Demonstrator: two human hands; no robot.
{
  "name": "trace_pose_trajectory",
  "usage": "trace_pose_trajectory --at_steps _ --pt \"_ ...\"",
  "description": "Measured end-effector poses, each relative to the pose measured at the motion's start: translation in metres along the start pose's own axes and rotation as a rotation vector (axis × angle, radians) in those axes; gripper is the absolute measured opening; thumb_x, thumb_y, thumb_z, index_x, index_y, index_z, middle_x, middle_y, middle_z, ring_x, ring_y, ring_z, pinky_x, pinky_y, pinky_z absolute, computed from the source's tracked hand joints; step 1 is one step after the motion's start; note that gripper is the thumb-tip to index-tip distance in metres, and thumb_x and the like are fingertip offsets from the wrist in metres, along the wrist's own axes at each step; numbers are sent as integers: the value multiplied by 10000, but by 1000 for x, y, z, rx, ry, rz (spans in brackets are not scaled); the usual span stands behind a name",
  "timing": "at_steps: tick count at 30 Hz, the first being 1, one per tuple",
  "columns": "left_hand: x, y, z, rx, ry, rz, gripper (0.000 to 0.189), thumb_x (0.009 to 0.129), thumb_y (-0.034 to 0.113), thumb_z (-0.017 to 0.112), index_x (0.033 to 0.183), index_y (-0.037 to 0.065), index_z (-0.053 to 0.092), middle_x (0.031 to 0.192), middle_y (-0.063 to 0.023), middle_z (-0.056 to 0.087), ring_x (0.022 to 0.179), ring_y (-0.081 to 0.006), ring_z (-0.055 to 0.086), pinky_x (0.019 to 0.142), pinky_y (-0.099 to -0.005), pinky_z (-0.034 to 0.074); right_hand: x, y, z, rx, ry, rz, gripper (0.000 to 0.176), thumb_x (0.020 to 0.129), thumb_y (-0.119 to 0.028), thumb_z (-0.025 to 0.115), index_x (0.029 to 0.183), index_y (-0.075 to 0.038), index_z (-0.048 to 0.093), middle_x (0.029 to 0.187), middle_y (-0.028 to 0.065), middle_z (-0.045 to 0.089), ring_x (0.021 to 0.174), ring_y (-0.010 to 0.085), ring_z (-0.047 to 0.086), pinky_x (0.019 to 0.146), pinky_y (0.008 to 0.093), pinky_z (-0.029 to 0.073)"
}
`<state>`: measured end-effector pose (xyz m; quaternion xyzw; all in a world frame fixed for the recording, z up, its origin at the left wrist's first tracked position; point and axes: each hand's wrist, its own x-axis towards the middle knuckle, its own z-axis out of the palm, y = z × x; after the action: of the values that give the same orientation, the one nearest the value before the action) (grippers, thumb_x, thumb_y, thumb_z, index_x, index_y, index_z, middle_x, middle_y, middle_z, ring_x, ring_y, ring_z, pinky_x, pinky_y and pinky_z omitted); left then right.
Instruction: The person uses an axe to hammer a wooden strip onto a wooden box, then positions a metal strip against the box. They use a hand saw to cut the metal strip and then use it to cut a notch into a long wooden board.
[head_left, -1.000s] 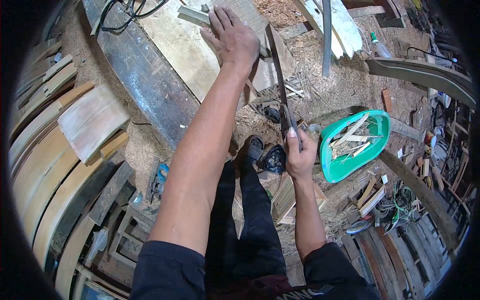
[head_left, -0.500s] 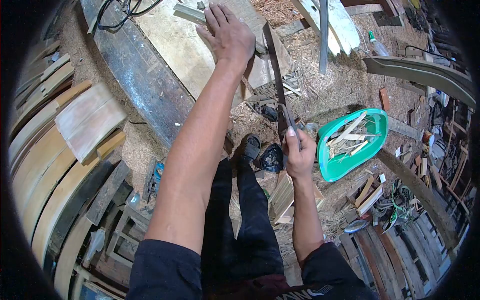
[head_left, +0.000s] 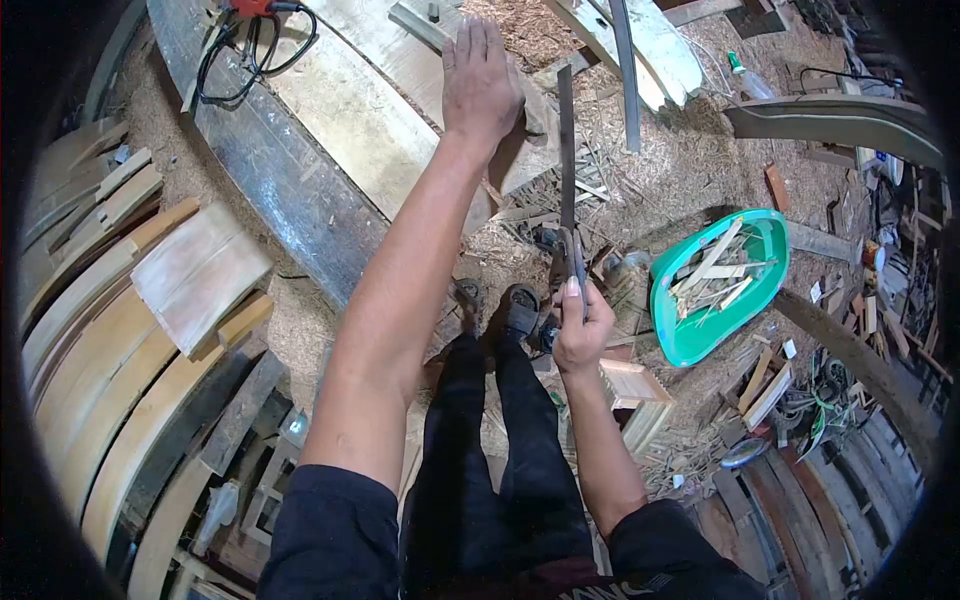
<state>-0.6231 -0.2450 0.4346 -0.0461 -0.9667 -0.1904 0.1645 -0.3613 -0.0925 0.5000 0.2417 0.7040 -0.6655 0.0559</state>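
Observation:
My left hand (head_left: 483,95) lies flat, fingers stretched out, over a narrow wooden strip (head_left: 418,24) that rests on the broad board (head_left: 370,135) of the bench. Part of the strip is hidden under the palm. My right hand (head_left: 583,325) is wrapped round the handle of a handsaw (head_left: 567,150). Its long thin blade points away from me, just right of the board's end, with a gap between blade and strip in this view. A small wood offcut (head_left: 433,12) sits beside the strip.
A green tub (head_left: 666,325) of wood scraps stands on the shavings-covered floor at right. A red tool (head_left: 252,8) with a black cable (head_left: 262,70) lies on the bench. Stacked curved timbers (head_left: 110,370) fill the left side. A plastic bottle (head_left: 752,82) lies at upper right.
The saw blade has swung away from the strip's end and now points more straight ahead. My left hand still rests on the strip. The view has shifted slightly, showing the red tool.

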Motion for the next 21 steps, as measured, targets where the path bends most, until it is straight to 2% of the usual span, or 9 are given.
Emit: trace_pose_trajectory --at_steps 4,7,10,12,21 --pt "15 7 -12 53 -41 -68 627 995 307 388 1490 -62 277 1585 -251 220 1477 -392 202 1186 -568 159 14 -9 4 3 -37 -13 337 992 -255 566 737 -35 555 618 -57 460 589 38 390 513 244 306" --pt "24 17 -15 -119 85 -378 690 972 337 398 1507 -65 229 1599 -256 165 1494 -398 130 1185 -594 73 26 -12 3 -75 -55 -85 331 996 -259 562 747 -42 560 615 -49 457 587 47 403 514 254 319" --pt "24 17 5 65 91 -424 738 952 355 412 1513 -76 200 1594 -266 171 1500 -397 97 1188 -581 26 30 -13 3 -79 -60 -84 334 998 -264 563 748 -44 558 614 -56 451 583 47 395 514 253 317" --pt "27 17 11 69 98 -446 747 942 356 425 1508 -81 209 1593 -258 182 1501 -386 108 1190 -575 39 30 -18 1 -45 -71 -28 339 998 -267 565 745 -42 554 614 -60 447 584 45 388 513 253 314" --pt "28 17 12 155 97 -464 748 926 366 434 1493 -89 260 1598 -232 198 1499 -357 143 1183 -571 95 34 -20 7 -75 -58 -10 355 996 -268 566 726 -37 555 592 -50 450 566 46 388 498 259 311"
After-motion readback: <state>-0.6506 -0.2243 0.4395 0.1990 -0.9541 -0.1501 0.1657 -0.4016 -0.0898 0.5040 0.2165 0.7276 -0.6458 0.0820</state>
